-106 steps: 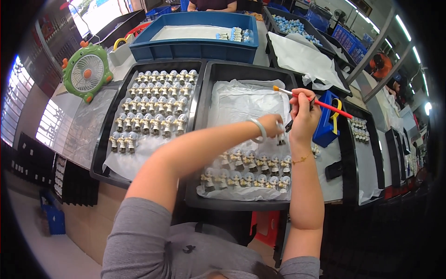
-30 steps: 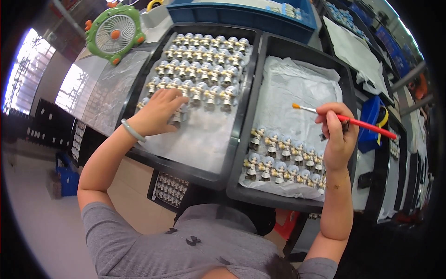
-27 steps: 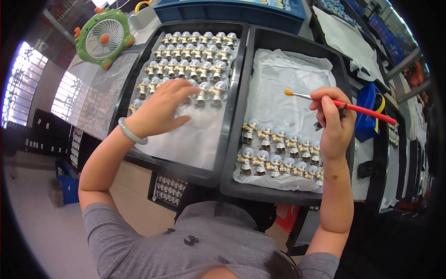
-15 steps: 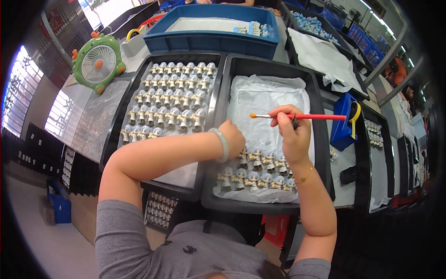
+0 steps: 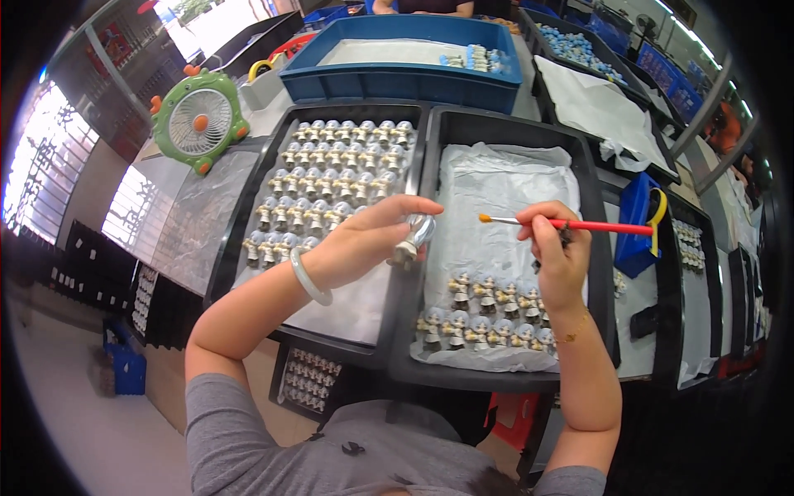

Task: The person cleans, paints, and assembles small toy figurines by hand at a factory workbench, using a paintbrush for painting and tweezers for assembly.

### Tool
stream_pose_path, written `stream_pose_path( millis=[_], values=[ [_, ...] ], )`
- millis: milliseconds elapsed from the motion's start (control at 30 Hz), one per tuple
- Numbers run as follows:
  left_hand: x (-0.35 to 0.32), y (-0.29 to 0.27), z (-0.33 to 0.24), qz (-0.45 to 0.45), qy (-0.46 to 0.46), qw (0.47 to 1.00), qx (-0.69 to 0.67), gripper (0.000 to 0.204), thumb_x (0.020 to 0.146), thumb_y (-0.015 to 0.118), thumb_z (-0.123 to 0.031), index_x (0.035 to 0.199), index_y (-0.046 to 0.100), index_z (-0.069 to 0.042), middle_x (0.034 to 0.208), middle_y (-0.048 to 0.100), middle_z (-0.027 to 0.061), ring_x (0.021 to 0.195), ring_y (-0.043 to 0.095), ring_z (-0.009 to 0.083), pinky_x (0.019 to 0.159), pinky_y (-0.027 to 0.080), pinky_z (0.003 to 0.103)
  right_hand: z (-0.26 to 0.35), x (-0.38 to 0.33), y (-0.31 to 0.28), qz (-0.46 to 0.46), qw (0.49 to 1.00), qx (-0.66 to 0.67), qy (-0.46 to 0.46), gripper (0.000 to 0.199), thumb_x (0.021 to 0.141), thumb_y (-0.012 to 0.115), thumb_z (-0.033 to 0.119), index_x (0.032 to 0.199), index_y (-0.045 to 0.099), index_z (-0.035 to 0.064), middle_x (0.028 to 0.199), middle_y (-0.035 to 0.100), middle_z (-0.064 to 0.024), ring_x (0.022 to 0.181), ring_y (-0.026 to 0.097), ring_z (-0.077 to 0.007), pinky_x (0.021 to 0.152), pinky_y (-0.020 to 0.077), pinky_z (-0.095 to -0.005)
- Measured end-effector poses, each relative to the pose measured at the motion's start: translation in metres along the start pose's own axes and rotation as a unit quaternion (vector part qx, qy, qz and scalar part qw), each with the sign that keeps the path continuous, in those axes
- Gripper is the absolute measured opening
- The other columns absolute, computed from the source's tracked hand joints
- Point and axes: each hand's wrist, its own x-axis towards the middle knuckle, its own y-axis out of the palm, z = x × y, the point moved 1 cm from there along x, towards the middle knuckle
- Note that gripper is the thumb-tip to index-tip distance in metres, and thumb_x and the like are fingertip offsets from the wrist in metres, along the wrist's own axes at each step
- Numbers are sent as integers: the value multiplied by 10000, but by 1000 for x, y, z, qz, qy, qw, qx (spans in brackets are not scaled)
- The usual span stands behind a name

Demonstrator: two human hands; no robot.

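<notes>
A small figurine with a shiny pale-blue head and white body [image 5: 411, 240] is pinched in my left hand [image 5: 364, 240], above the rims where the two trays meet. My right hand [image 5: 564, 256] grips a red-handled paintbrush [image 5: 608, 226]. The orange bristle tip points left, towards the figurine but apart from it. Something small and dark shows among the right fingers; its kind cannot be made out. Below that hand, the right black tray [image 5: 608, 331] holds two rows of figurines [image 5: 480, 331] on white paper. Several rows of similar figurines [image 5: 347, 157] stand in the left black tray [image 5: 236, 252].
Behind the trays stands a blue bin [image 5: 397, 87] with a few figurines. A green fan [image 5: 198, 124] is at the far left. To the right are a blue tape dispenser [image 5: 635, 223] and further trays. A person's arms [image 5: 423, 7] show beyond the bin.
My left hand has come up and left from the right tray, turned over, and now shows a figurine. The brush stays nearly level in my right hand. The whole view has shifted slightly.
</notes>
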Motion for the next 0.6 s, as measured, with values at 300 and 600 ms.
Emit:
stream_pose_path(
  millis=[300,600],
  values=[
    [-18,-12,-3,66,9,991,-116,842,548,614,34,1302,253,-64,1270,379,177,1072,443,178,943,358,324,-3,-6,11,45,998,-26,39,164,833,464,101,801,587,-3,679,544,-29,629,491,-66,562,347,-193],
    [-26,-14,5,-67,211,890,399,690,579,667,-229,1170,355,-58,978,420,89,916,435,215,826,356,350,-5,-1,15,20,997,-49,57,174,875,448,117,877,579,3,665,546,-19,502,332,-7,451,248,-162]
  ],
)
